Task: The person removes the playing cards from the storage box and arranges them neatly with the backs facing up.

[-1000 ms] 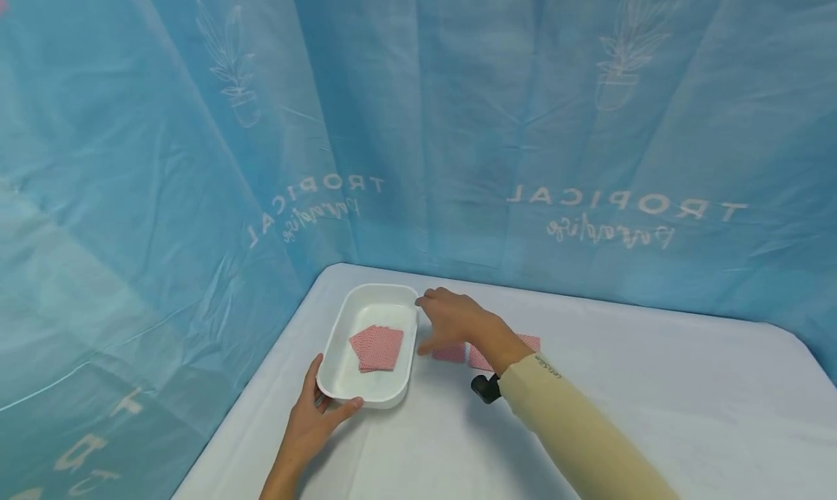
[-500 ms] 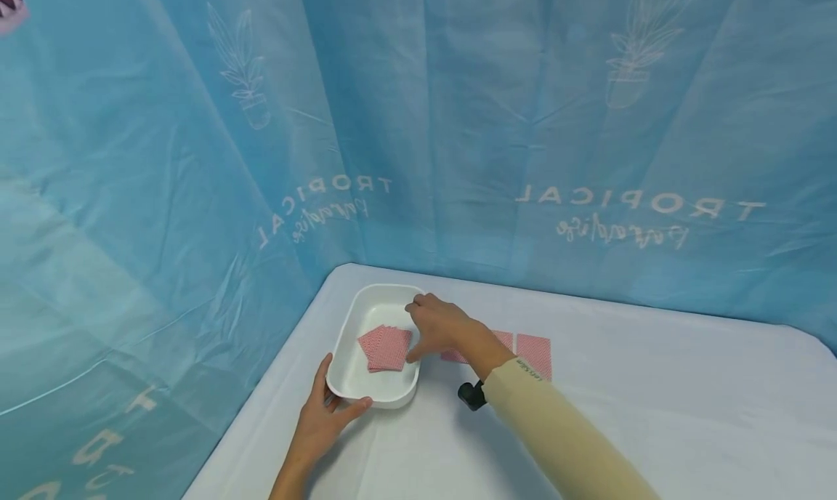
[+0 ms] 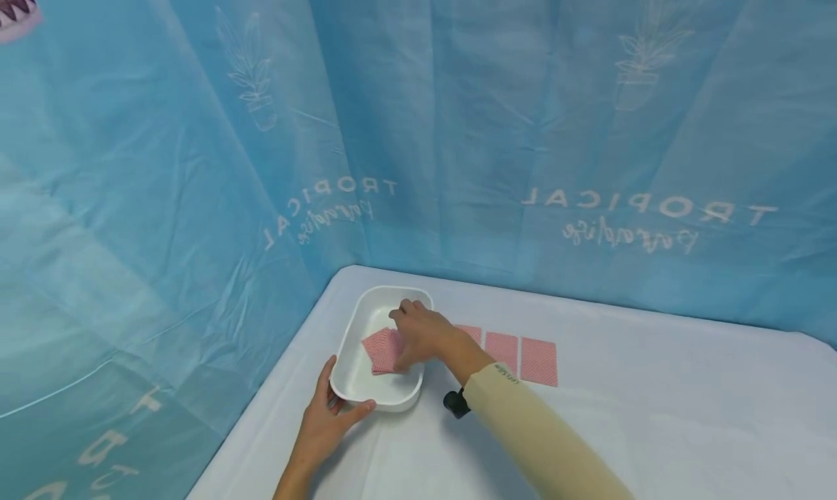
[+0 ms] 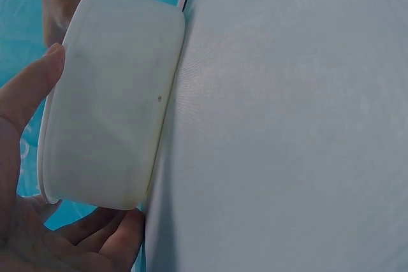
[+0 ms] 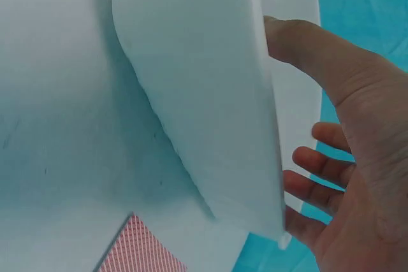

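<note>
Tub (image 3: 392,391), white and oblong, at lower centre of the head view, towards the left end of the white table (image 3: 621,413). About the middle of its floor, a loose overlapping fan of red-patterned cards (image 3: 378,351), partly hidden by the right hand (image 3: 420,334); number impossible to tell. Just changed: right hand now across the tub's right rim and above the fan, after a place outside that rim a second ago. Thumb and fingers bent but well apart, nothing visible between them; contact with a card impossible to tell. Left hand (image 3: 323,421) unchanged: clamped on the tub's lower-left corner, thumb over the rim, fingers against the outside wall. Uncovered more fully by the arm's shift: a row of three separate cards (image 3: 501,346), right of centre in the lower half, leftmost one partly behind the right wrist. Meaning, as a judgement: work now inside the tub, apparently steadied by the left hand; fan within reach but not seen lifted, row seemingly untouched by either hand.
</note>
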The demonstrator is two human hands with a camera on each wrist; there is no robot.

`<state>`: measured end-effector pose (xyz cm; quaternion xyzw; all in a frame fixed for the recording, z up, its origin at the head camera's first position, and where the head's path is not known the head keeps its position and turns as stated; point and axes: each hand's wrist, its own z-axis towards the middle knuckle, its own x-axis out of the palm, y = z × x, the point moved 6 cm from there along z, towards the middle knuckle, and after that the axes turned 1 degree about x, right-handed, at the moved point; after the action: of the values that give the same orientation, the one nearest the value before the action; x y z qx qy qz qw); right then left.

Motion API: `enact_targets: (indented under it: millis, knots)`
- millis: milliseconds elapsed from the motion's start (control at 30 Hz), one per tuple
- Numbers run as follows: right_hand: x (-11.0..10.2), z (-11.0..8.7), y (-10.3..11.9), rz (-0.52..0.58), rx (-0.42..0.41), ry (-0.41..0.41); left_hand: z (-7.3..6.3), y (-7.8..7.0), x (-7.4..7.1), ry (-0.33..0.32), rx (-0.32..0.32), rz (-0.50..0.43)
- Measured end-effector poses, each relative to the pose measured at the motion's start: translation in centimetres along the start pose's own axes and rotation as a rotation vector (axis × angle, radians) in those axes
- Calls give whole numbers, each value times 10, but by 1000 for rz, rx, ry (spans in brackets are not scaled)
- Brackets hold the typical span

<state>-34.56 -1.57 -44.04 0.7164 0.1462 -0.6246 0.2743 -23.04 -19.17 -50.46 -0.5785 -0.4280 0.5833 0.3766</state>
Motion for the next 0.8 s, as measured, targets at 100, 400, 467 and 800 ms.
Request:
enact_targets:
  millis: [100,400,467,800]
  knots:
    - [5,5,4,6,-11,-5,2,7,-1,-14,6,6]
    - [25,19,12,-53,14,78,-4,-12,-2,9,6,-43]
    - [25,21,13,-62,21,93,-5,-16,-3,3,-2,-49]
    - [35,30,16,-61,62,126,2,7,-4,-20,17,-23]
